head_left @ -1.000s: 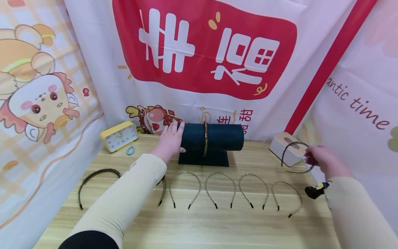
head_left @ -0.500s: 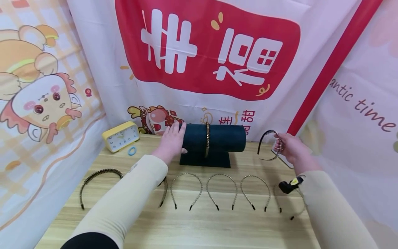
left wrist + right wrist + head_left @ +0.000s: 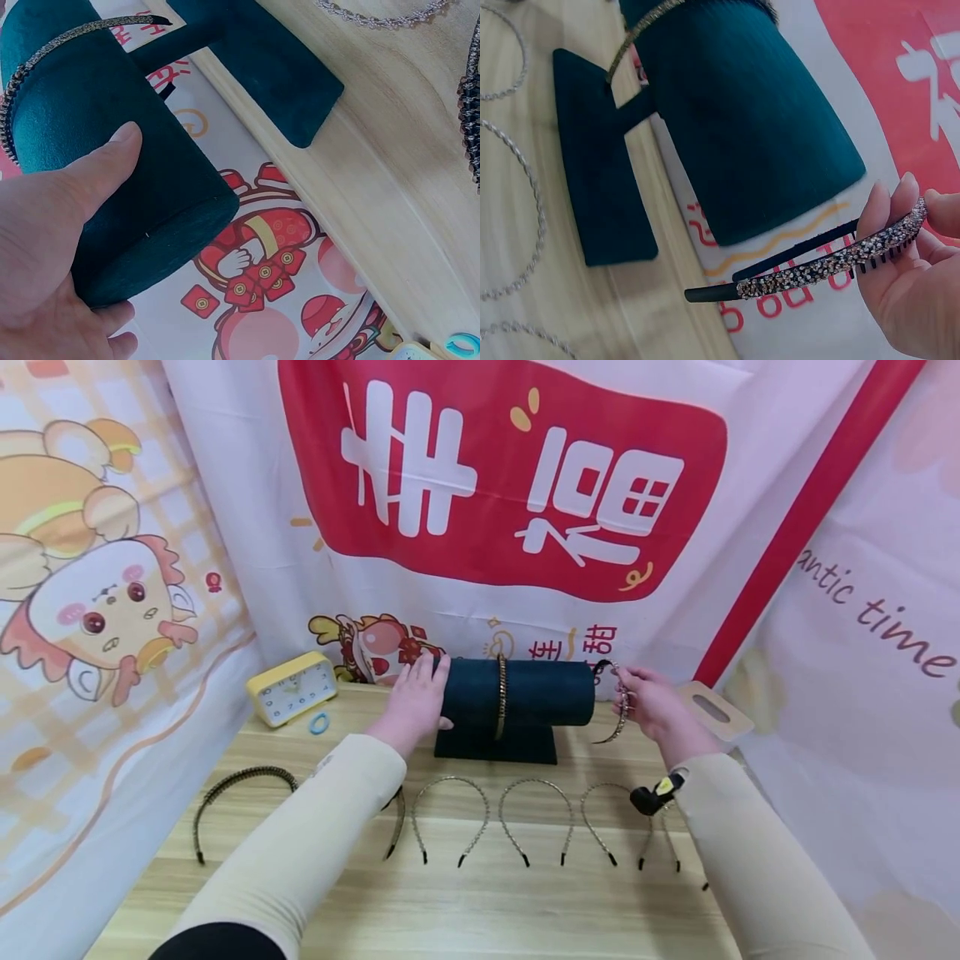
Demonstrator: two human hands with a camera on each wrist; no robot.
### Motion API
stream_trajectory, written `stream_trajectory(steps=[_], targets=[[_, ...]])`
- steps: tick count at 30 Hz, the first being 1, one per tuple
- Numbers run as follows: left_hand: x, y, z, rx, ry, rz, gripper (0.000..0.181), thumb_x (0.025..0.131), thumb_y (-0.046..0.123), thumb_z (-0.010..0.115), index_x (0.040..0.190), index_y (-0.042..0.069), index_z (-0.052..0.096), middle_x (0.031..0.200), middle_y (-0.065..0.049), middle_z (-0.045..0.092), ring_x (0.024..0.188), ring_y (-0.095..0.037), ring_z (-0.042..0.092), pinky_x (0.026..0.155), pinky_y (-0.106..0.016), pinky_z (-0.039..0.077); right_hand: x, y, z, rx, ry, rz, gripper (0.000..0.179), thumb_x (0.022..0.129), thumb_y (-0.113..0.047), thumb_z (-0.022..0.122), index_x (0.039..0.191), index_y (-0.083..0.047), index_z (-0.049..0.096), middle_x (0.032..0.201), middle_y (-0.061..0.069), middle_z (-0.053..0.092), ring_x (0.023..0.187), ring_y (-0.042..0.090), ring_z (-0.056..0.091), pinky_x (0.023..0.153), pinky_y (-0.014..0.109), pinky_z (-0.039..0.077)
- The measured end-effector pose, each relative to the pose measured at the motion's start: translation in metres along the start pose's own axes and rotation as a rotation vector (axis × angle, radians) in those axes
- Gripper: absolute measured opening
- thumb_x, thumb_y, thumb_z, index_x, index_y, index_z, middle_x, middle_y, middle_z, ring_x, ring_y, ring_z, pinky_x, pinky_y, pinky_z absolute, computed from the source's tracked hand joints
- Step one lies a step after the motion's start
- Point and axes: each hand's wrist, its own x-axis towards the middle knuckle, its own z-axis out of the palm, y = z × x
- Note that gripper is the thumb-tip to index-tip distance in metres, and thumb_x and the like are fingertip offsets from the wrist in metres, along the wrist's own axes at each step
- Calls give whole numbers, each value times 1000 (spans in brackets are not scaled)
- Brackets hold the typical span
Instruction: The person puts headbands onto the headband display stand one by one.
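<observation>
A dark teal velvet headband stand (image 3: 547, 693) with a thick horizontal roll stands at the back of the table. One gold-toned headband (image 3: 501, 693) hangs around the middle of the roll. My left hand (image 3: 412, 706) grips the roll's left end, thumb on the front and fingers around behind. Just off the right end, my right hand (image 3: 656, 702) pinches a rhinestone headband (image 3: 802, 274) at its curved top. Small comb teeth line its inner side. In the right wrist view its two ends point towards the stand, apart from the roll.
Several thin beaded headbands (image 3: 450, 779) lie in a row in front of the stand. A darker headband (image 3: 240, 772) lies at the left. Behind are a yellow clock (image 3: 292, 689), a blue ring (image 3: 318, 723) and a tissue box (image 3: 716, 710). Printed cloth hangs around the table.
My right hand has carried the rhinestone headband leftwards, from in front of the tissue box to beside the roll's right end. The left hand keeps its grip on the stand.
</observation>
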Motion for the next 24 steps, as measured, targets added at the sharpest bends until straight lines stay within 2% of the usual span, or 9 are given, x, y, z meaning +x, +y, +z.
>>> stream_trajectory(steps=[8, 15, 19, 21, 24], targets=[[1, 1, 1, -6, 3, 2, 115, 78, 51, 79, 158, 5, 10, 158, -27, 12, 145, -40, 18, 117, -53, 11, 13, 3, 23, -115, 58, -15, 37, 106, -21, 46, 138, -1, 41, 97, 6, 47, 66, 11, 54, 76, 31, 56], [-2, 4, -2, -8, -3, -11, 114, 79, 50, 80, 158, 6, 10, 159, -26, 12, 145, -39, 16, 117, -52, 10, 22, 5, 35, -85, 73, -33, 32, 106, -20, 47, 133, -2, 44, 85, 5, 47, 58, 9, 50, 66, 28, 57], [-4, 5, -5, -19, -2, -3, 113, 80, 48, 80, 157, 5, 10, 159, -27, 13, 145, -40, 17, 117, -53, 10, 22, 4, 40, -105, 85, -34, 39, 106, -21, 47, 138, 0, 43, 86, 6, 46, 58, 8, 50, 67, 28, 57], [-4, 5, -6, -24, -2, -1, 112, 80, 47, 80, 157, 5, 10, 158, -27, 13, 145, -40, 17, 117, -53, 10, 22, 4, 44, -133, 89, -40, 41, 106, -22, 48, 140, 0, 44, 86, 7, 46, 57, 9, 52, 68, 29, 58], [-5, 5, -7, -22, 1, -3, 111, 80, 47, 80, 157, 4, 12, 158, -27, 14, 145, -40, 17, 117, -52, 10, 21, 3, 49, -238, 83, -59, 43, 104, -24, 52, 140, 0, 49, 88, 11, 48, 60, 12, 57, 70, 32, 59]])
